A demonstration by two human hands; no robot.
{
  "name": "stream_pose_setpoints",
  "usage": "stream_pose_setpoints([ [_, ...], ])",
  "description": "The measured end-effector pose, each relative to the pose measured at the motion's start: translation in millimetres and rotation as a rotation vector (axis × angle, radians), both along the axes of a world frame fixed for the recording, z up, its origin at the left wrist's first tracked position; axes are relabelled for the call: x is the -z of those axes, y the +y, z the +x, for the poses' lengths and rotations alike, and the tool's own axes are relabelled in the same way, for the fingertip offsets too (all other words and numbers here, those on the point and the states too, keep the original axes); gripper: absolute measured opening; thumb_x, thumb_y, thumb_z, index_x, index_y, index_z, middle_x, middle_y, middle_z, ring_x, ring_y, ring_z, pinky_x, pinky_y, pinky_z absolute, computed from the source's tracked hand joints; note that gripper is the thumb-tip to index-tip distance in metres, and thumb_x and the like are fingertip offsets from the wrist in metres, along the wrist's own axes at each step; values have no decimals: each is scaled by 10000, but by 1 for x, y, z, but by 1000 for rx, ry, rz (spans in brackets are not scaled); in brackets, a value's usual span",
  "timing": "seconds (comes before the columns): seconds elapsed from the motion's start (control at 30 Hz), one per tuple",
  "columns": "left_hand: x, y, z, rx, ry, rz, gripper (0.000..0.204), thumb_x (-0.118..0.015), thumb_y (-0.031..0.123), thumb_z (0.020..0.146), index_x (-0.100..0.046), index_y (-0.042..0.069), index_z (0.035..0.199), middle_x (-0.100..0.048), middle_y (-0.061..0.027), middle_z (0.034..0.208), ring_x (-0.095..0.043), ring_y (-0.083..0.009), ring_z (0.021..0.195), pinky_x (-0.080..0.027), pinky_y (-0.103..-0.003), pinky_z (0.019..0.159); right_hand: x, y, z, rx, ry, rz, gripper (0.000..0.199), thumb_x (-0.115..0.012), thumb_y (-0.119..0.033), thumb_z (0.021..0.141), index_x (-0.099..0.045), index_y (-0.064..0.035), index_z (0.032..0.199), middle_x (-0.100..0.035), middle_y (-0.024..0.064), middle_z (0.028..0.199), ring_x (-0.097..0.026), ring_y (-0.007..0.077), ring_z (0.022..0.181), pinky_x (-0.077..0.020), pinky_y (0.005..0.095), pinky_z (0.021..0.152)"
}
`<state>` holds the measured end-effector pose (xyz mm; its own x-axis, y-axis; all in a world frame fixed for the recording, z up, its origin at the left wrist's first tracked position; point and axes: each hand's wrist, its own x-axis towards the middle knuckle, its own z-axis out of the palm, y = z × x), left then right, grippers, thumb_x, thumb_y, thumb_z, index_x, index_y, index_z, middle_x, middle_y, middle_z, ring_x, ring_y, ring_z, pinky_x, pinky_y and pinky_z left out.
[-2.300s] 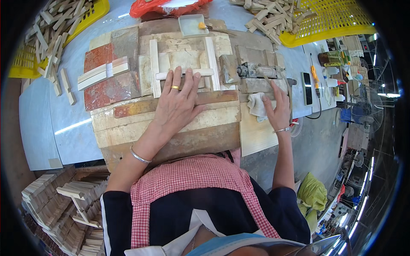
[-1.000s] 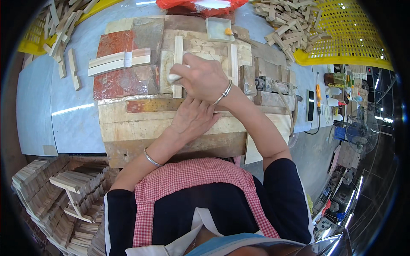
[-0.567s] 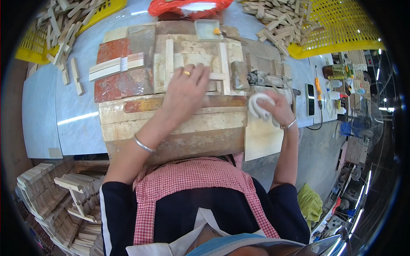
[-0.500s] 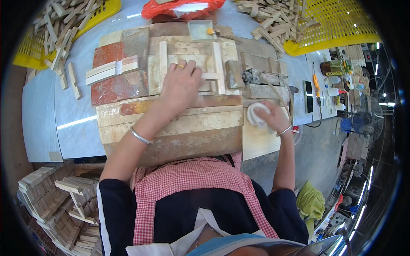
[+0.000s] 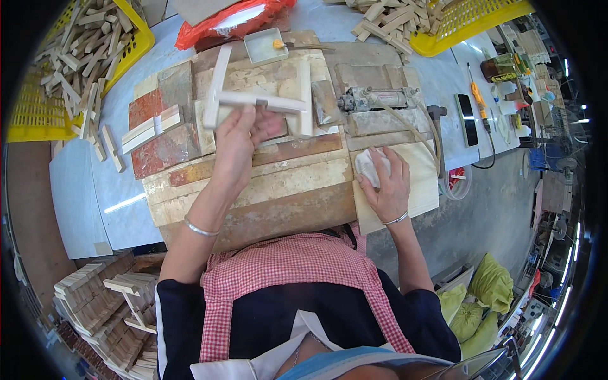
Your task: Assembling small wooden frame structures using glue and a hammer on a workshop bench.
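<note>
My left hand (image 5: pixel 244 136) is closed on the crossbar of an H-shaped wooden frame (image 5: pixel 218 82), which is tilted and slightly blurred above the worn wooden work board (image 5: pixel 278 168). Palm and fingers face partly upward under the bar. My right hand (image 5: pixel 389 190) is closed round a folded white cloth (image 5: pixel 368 168), pressed against a pale plywood sheet (image 5: pixel 396 206) at the board's right. Pale wooden strips (image 5: pixel 152 130) lie side by side on the reddish block at left. Behind the frame stands a small square tray (image 5: pixel 266 47) with a yellow-tipped brush (image 5: pixel 278 44).
A metal cylinder clamp (image 5: pixel 380 99) with a hose is mounted right of the frame. Yellow baskets (image 5: pixel 142 41) of wood sticks stand at both far corners. A phone (image 5: pixel 467 120) and an orange screwdriver-like tool (image 5: pixel 476 95) lie at right. Stacked wooden pieces (image 5: pixel 95 294) sit lower left.
My left hand has turned over and lifted the wooden frame, tilting it leftward off the board. My right hand and the cloth have shifted slightly on the plywood sheet.
</note>
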<state>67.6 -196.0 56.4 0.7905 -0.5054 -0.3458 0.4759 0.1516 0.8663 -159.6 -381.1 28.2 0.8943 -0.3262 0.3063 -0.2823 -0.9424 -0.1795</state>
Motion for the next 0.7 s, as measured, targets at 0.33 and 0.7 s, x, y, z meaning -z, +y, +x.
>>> stream_pose_setpoints([
  [0.33,24,-3,13,108,-1544,509,170,-599,74,836,-638,32,996,-604,-92,902,-582,-260,827,-470,-344,715,13,-3,5,-18,-55,65,409,-671,-124,798,-607,-82,1200,-562,164,1069,-573,316,922,-491,386,750],
  [0.7,28,15,1,224,-1561,653,424,-655,253,818,-591,-32,1126,-600,-144,1042,-559,-302,971,-461,-386,860,-38,0,62,-179,-270,310,272,-691,-137,793,-667,-74,1057,-592,131,938,-611,285,824,-508,361,662],
])
